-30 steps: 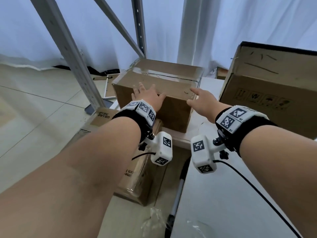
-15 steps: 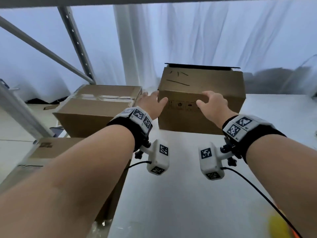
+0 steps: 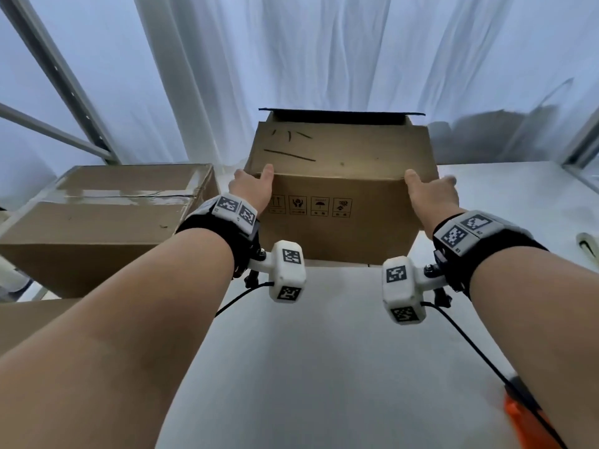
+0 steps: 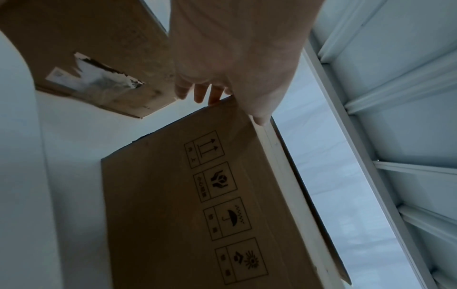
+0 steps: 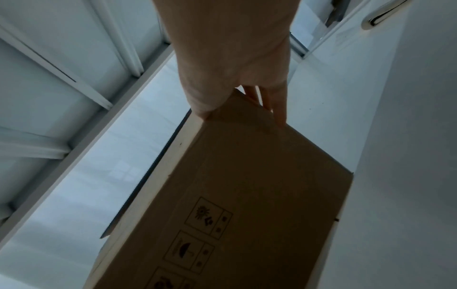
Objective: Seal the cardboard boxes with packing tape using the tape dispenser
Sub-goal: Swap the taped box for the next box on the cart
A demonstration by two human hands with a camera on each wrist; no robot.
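Unsealed cardboard box [image 3: 343, 189], centre of frame, standing on the white bench [image 3: 324, 351] with its rear flap raised. Left hand [image 3: 251, 189] grips its upper left corner, right hand [image 3: 428, 192] its upper right corner; on each, the thumb lies on top and the fingers [image 5: 278, 105] wrap the side. Taped box [image 3: 107, 218] at left; orange object [image 3: 525, 419] at lower right.

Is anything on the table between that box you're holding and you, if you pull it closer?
Nothing visible. Both the left hand and right hand grip the box by its near top corners, and the table in front is bare; the taped box sits off left.
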